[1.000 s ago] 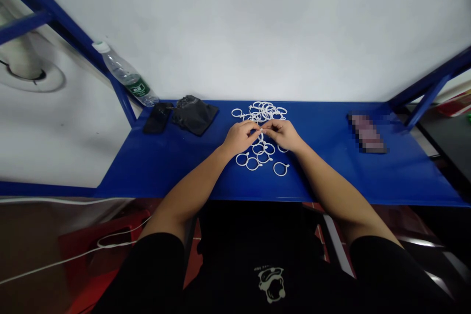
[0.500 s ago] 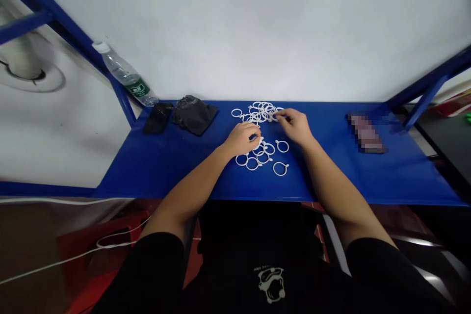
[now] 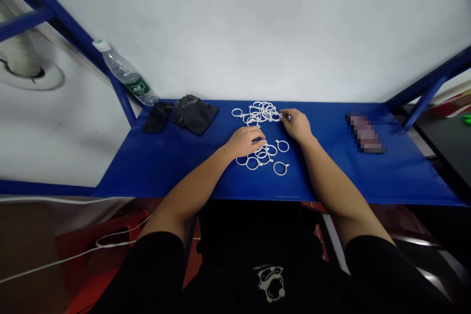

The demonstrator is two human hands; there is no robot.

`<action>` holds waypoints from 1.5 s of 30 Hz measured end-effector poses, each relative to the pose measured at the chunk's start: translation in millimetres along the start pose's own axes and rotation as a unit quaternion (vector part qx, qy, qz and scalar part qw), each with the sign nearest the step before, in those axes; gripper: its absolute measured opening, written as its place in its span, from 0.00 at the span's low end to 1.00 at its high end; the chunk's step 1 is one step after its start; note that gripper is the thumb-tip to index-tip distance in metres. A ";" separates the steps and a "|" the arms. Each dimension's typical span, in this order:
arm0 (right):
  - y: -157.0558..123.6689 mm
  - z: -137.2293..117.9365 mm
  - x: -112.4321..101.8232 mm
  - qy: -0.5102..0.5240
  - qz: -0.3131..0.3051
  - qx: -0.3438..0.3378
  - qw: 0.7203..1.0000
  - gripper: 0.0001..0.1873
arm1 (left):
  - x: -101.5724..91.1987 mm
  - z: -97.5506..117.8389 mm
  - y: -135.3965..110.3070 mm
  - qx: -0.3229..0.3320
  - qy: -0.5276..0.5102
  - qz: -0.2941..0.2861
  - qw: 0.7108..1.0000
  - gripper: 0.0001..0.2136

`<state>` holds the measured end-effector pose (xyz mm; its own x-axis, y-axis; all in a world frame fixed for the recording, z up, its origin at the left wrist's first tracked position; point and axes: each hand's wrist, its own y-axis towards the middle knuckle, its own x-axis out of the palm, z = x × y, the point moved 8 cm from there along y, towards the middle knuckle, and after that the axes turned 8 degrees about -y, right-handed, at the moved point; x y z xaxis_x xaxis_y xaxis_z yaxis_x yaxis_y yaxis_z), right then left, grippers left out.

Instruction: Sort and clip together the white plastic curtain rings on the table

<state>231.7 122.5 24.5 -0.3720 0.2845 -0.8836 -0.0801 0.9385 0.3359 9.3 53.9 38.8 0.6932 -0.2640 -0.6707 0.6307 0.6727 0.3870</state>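
White curtain rings with small eyelets lie in two groups on a blue table (image 3: 200,167). My left hand (image 3: 246,142) is over the nearer group (image 3: 252,163), its curved thumb and index finger apart and the thumb tip touching a ring; part of that group is hidden under it. At the right edge of the farther pile (image 3: 263,110), my right hand (image 3: 297,123) pinches a curtain ring (image 3: 275,117) between thumb and fingertips. Two single rings, an upper one (image 3: 283,146) and a lower one (image 3: 280,169), lie apart between my forearms.
A black drawstring pouch (image 3: 195,115) and a dark phone-like object (image 3: 157,117) lie at the left. Behind them a plastic bottle (image 3: 127,74) leans by the blue frame. On the right is a blurred-out flat object (image 3: 366,132). A white wall (image 3: 257,34) borders the back.
My left hand has moved slightly right and toward me, with its thumb and index finger farther apart. Rings under it have shifted a little right. My right hand has moved slightly right.
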 end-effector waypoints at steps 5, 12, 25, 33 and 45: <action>-2.0 -13.1 -13.1 0.039 0.038 -0.017 0.998 0.19 | -4.7 -3.3 -0.3 0.002 0.007 0.033 0.999 0.04; -25.6 -71.1 -28.5 0.134 0.038 -0.101 0.985 0.14 | -26.8 -5.4 -3.8 -0.006 0.007 0.150 0.989 0.09; -37.1 -94.8 -21.3 0.274 -0.059 -0.120 0.953 0.15 | -27.4 -3.3 -3.5 -0.014 0.039 0.147 0.988 0.06; -38.0 -91.5 -15.3 0.331 -0.066 -0.089 0.937 0.17 | -23.2 -2.8 -4.8 0.031 0.012 0.148 0.988 0.07; -23.6 -65.3 -26.7 0.333 -0.069 -0.067 0.938 0.19 | -26.8 12.9 -6.6 0.096 0.064 0.151 0.982 0.07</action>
<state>183.1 79.9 61.5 -0.8410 -0.0644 -0.5373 -0.2690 0.9112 0.3119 -8.9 47.5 62.4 0.8164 0.0253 -0.5769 0.4661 0.5610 0.6841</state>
